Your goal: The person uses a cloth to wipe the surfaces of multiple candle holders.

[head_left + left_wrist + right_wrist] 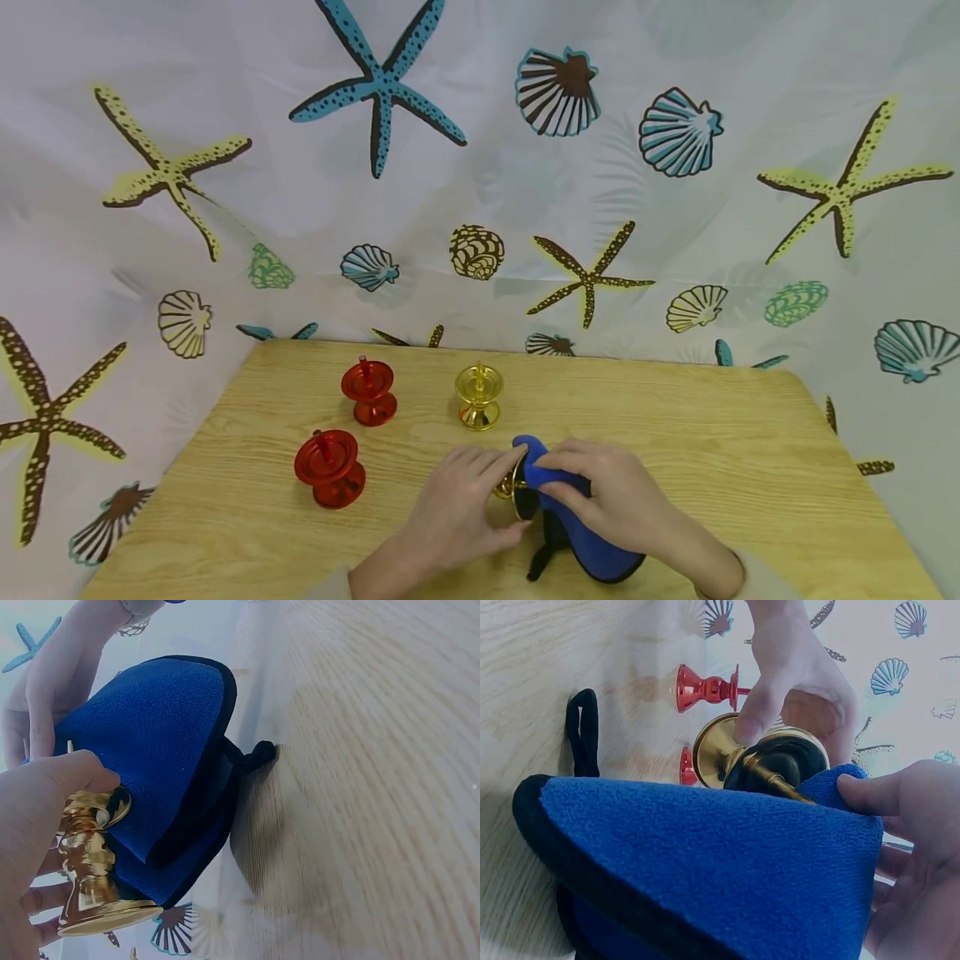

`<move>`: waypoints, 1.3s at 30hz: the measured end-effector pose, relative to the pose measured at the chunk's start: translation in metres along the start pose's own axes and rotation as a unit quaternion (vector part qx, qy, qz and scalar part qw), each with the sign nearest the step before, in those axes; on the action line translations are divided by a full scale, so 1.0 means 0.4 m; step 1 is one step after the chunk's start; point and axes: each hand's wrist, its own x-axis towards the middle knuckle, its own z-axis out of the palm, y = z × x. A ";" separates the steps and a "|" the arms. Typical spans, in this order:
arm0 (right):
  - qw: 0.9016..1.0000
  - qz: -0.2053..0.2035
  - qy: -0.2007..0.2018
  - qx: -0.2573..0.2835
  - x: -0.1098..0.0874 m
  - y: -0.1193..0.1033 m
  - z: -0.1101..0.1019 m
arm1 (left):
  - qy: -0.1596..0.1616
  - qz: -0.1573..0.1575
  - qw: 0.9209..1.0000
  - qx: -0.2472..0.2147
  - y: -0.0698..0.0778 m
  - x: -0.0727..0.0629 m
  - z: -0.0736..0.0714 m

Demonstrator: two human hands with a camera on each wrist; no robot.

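My left hand grips a shiny gold candle holder, tilted on its side above the table, its dish and spike facing right. In the left wrist view my thumb lies near the dish, with other fingers behind the stem. My right hand pinches a blue cloth with black edging at the dish of the candle holder. Part of the spike shows in the right wrist view, running behind the cloth's upper edge. The cloth's loose end hangs down toward the table, with a black loop on its edge.
Two red candle holders stand upright at the left on the wooden table. Another gold candle holder stands upright behind my hands. A white curtain printed with starfish and shells hangs around the table's back and sides.
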 end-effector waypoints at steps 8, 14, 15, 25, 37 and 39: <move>0.996 0.055 0.025 0.068 -0.004 0.004 -0.021 | 0.018 -0.017 0.999 -0.040 -0.008 0.001 -0.009; 0.990 0.082 0.091 0.073 -0.020 0.016 -0.041 | 0.041 -0.055 0.991 -0.119 -0.015 0.004 -0.024; 0.989 0.082 0.105 0.070 -0.023 0.019 -0.042 | 0.041 -0.064 0.989 -0.130 -0.015 0.004 -0.025; 0.980 0.016 0.190 0.061 -0.034 0.046 -0.016 | 0.014 -0.196 0.937 -0.288 -0.007 0.018 -0.043; 0.982 -0.060 0.181 -0.014 -0.018 0.017 0.046 | 0.017 -0.211 0.922 -0.325 0.007 0.027 -0.034; 0.982 -0.053 0.179 -0.020 -0.016 0.013 0.048 | 0.016 -0.210 0.924 -0.320 0.010 0.026 -0.031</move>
